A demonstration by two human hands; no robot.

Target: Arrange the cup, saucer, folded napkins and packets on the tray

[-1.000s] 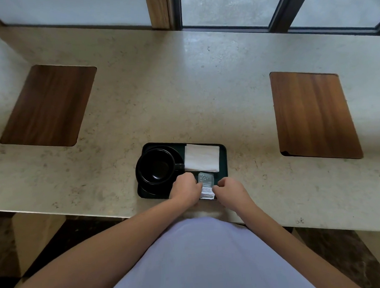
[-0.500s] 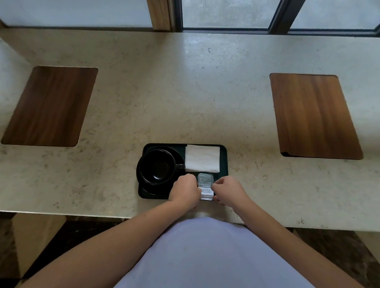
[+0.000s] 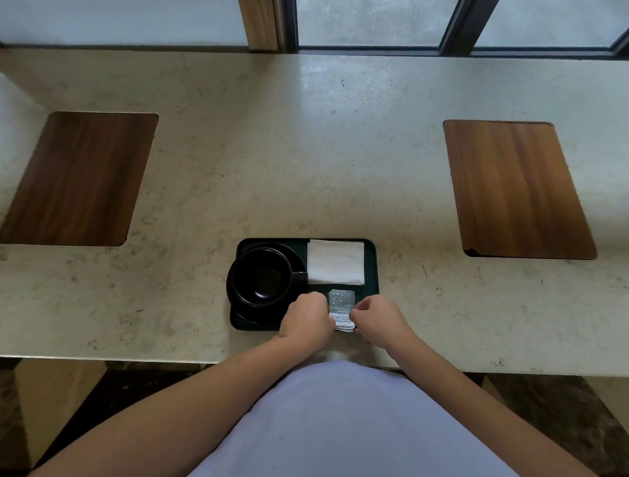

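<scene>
A dark green tray (image 3: 371, 272) sits near the counter's front edge. On its left stands a black cup (image 3: 262, 278) on a black saucer (image 3: 294, 255), handle pointing right. A folded white napkin (image 3: 335, 262) lies in the tray's far right part. In front of the napkin lie grey-and-white packets (image 3: 341, 304), stacked, near end over the tray's front rim. My left hand (image 3: 305, 320) pinches the packets' left edge and my right hand (image 3: 376, 316) pinches their right edge. How many packets lie in the stack is hidden.
The tray rests on a pale stone counter (image 3: 338, 158). Two wooden inlays are set in it, one at the left (image 3: 80, 180) and one at the right (image 3: 512, 190). A window frame (image 3: 455, 19) runs along the back edge.
Both hands have closed in slightly on the packets' sides; the right hand shifted a little left. The packets, cup and napkin stay where they were.
</scene>
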